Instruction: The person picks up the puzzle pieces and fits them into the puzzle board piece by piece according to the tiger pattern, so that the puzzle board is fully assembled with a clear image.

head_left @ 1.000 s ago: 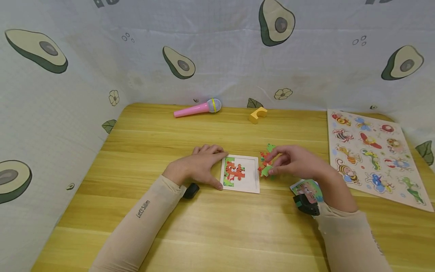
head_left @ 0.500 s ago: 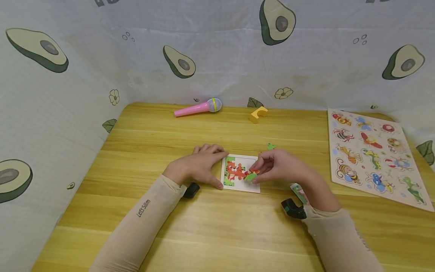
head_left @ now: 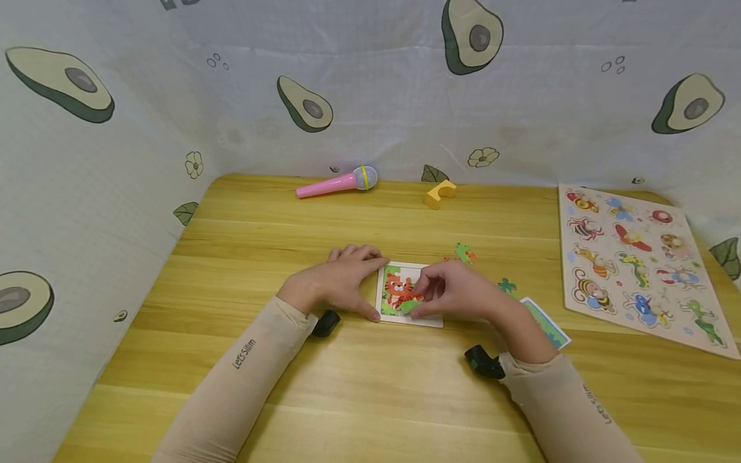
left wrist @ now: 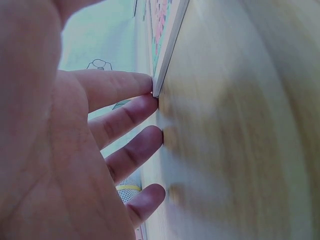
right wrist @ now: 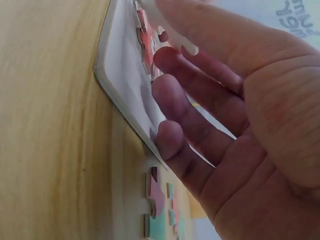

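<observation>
A small square puzzle tray (head_left: 410,272) lies on the table, its left part filled with tiger pieces (head_left: 396,286) in orange and green. My left hand (head_left: 338,283) is spread along its left side, thumb at the near corner, index finger at the far one. In the left wrist view the index fingertip (left wrist: 142,83) touches the tray's corner. Over the tray, my right hand (head_left: 454,289) pinches a green and red puzzle piece (head_left: 411,305) between thumb and fingers. That piece shows its pale back (right wrist: 175,39) in the right wrist view, its edge partly hidden by the fingers.
Loose puzzle pieces (head_left: 464,253) lie right of the tray, with another green piece (head_left: 506,285) near a picture card (head_left: 547,323) partly under my right forearm. A wooden insect board (head_left: 642,270) is at the right. Behind are a pink toy microphone (head_left: 332,186) and a yellow arch block (head_left: 440,194).
My right hand has picked up the green and red puzzle piece from the right of the tray and carried it left over the tray. My left hand has stayed in place.
</observation>
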A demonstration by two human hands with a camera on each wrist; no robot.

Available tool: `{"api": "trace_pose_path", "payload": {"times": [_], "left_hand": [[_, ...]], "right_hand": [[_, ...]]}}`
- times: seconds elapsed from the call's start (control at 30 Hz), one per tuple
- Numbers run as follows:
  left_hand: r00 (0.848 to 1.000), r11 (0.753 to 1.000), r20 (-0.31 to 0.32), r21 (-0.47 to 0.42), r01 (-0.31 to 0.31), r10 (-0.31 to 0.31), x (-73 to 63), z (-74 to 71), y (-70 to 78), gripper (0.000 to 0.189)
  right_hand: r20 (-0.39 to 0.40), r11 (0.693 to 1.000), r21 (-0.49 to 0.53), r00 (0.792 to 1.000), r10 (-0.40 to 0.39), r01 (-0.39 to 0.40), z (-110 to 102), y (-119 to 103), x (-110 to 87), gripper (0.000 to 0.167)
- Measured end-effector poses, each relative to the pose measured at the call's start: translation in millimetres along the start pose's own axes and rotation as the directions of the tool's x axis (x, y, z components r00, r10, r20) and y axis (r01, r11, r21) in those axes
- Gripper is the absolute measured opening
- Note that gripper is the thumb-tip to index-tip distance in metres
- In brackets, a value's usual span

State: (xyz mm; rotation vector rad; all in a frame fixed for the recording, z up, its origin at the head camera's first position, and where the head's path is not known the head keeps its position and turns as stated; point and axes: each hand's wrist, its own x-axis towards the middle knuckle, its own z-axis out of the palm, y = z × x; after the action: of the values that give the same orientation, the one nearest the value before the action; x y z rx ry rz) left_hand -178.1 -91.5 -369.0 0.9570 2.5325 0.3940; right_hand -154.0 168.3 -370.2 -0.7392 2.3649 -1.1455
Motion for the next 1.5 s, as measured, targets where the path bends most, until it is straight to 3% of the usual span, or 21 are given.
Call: {"api": "trace_pose_path", "payload": {"times": [0.3, 0.53, 0.77, 0.93, 1.5], "left_hand": [[1.0, 1.0, -0.001, -0.001, -0.002, 0.002, -0.2, -0.6, 0.5, 0.101], [1.0, 1.0, -0.005, -0.002, 0.001, -0.001, 0.1, -0.5, 1.4, 0.102], [1.0, 1.0, -0.003, 0.008, 0.003, -0.003, 0.2, -0.4, 1.6, 0.102], [1.0, 1.0, -0.002, 0.003, 0.004, -0.004, 0.9, 0.0, 1.4, 0.103], [1.0, 1.0, 0.0, 0.007, 0.006, -0.006, 0.9, 0.4, 1.2, 0.102]], "right_hand": [[0.01, 0.989, -0.146, 0.999, 0.035, -0.033, 3.8, -1.6, 1.1, 0.03], [0.023, 0.987, -0.152, 0.998, 0.054, -0.05, 3.4, -1.7, 1.3, 0.03], [0.041, 0.987, -0.159, 0.999, -0.008, 0.015, 2.8, -1.2, 3.1, 0.029], [0.044, 0.984, -0.177, 0.999, -0.005, 0.012, 2.7, -0.8, 2.1, 0.019], [0.099, 0.982, -0.183, 0.994, -0.038, 0.056, -0.4, 0.0, -0.3, 0.011]]}}
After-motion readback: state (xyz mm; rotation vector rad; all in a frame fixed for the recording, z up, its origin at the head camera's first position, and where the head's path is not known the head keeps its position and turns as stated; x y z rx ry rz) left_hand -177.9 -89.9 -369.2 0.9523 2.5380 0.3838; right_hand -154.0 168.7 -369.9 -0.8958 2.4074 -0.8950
